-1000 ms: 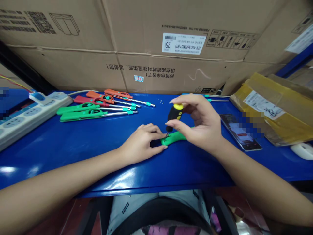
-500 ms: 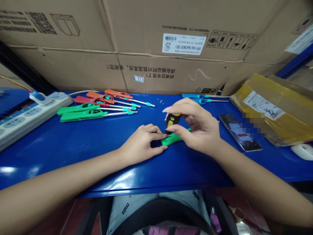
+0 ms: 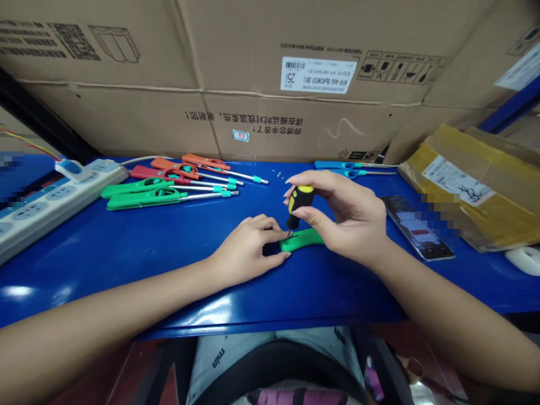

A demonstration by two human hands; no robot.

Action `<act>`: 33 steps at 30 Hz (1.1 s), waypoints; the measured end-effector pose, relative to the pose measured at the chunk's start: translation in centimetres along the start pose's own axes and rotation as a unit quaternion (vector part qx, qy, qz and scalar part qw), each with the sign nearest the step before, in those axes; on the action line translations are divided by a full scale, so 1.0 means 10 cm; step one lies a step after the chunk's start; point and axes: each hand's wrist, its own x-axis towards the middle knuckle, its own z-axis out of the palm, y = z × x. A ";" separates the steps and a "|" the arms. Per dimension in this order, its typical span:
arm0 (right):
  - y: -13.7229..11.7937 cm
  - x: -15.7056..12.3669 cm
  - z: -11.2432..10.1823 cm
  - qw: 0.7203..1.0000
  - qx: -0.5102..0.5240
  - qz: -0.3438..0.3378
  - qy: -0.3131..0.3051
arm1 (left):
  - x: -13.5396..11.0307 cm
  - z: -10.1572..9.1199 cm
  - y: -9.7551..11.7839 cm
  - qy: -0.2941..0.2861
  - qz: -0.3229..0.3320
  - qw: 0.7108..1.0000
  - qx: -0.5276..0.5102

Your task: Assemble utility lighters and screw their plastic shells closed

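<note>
A short black-and-yellow screwdriver point(image 3: 298, 207) is pinched in the fingers of my right hand point(image 3: 352, 219). Its shaft points down, slightly tilted, and the tip meets the left end of a green lighter body point(image 3: 307, 238) lying flat on the blue table. With thumb and forefinger, my left hand point(image 3: 244, 250) grips that same end of the lighter. The lighter's right part is hidden behind my right hand. Beyond my left hand lie several long-nosed lighters, among them a green one point(image 3: 145, 198), a red one point(image 3: 158, 175) and an orange one point(image 3: 206, 162).
A white power strip point(image 3: 63, 199) runs along the left. Blue lighters point(image 3: 337, 166) lie at the back, near small slivers point(image 3: 278, 174). On the right are a phone point(image 3: 417, 228), a taped yellow-brown package point(image 3: 476, 191) and a white mouse point(image 3: 523, 260). A large carton point(image 3: 244, 67) stands behind.
The screwdriver handle has tilted and turned in my right fingers, showing more of its yellow end and shaft. My right hand has shifted slightly right, uncovering more green lighter. My left hand stays put.
</note>
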 end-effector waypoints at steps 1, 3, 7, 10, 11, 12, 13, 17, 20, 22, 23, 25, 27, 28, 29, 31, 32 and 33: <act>0.00 0.00 0.00 1.000 -0.006 -0.001 0.005 | 0.00 0.00 0.01 -0.002 -0.001 1.000 0.001; 0.01 0.00 0.01 1.000 -0.014 0.000 0.004 | 0.01 0.00 0.02 -0.004 -0.004 1.000 0.000; 0.02 0.00 0.00 1.000 -0.003 0.003 0.020 | 0.02 -0.04 0.02 -0.010 -0.013 1.000 -0.007; 0.07 0.03 -0.06 0.996 0.002 0.031 0.088 | 0.03 -0.17 -0.02 -0.034 -0.016 0.999 0.003; 0.11 0.05 -0.09 0.992 0.001 0.045 0.116 | 0.03 -0.23 -0.03 -0.048 -0.017 0.999 0.013; 0.16 0.07 -0.12 0.988 0.000 0.058 0.143 | 0.03 -0.29 -0.05 -0.059 -0.016 0.998 0.025; 0.22 0.09 -0.16 0.984 0.003 0.063 0.166 | 0.04 -0.35 -0.06 -0.066 -0.012 0.997 0.039; 0.50 0.11 -0.29 0.974 0.036 0.127 0.184 | 0.06 -0.49 -0.05 -0.078 -0.006 0.988 0.136; 0.68 0.08 -0.31 0.958 0.092 0.236 0.135 | 0.05 -0.44 -0.05 -0.072 -0.019 0.987 0.145; 0.77 0.03 -0.28 0.942 0.121 0.305 0.068 | 0.04 -0.38 -0.08 -0.062 -0.025 0.989 0.132; 0.80 0.01 -0.26 0.932 0.127 0.337 0.033 | 0.03 -0.35 -0.10 -0.058 -0.025 0.990 0.127; 0.86 -0.04 -0.23 0.912 0.118 0.392 -0.008 | 0.02 -0.32 -0.15 -0.056 -0.020 0.991 0.119; 0.90 -0.07 -0.20 0.907 0.077 0.411 -0.050 | 0.01 -0.31 -0.19 -0.057 -0.016 0.992 0.114; 0.91 -0.08 -0.20 0.912 0.044 0.401 -0.071 | 0.01 -0.32 -0.20 -0.056 -0.016 0.992 0.113; 0.91 -0.09 -0.20 0.922 0.004 0.376 -0.091 | 0.01 -0.33 -0.21 -0.056 -0.015 0.992 0.114; 0.91 -0.10 -0.21 0.944 -0.084 0.293 -0.130 | 0.01 -0.35 -0.21 -0.054 -0.015 0.991 0.119; 0.91 -0.10 -0.21 0.949 -0.125 0.248 -0.149 | 0.01 -0.36 -0.20 -0.054 -0.014 0.991 0.122; 0.91 -0.11 -0.22 0.950 -0.159 0.209 -0.166 | 0.01 -0.36 -0.20 -0.054 -0.013 0.991 0.124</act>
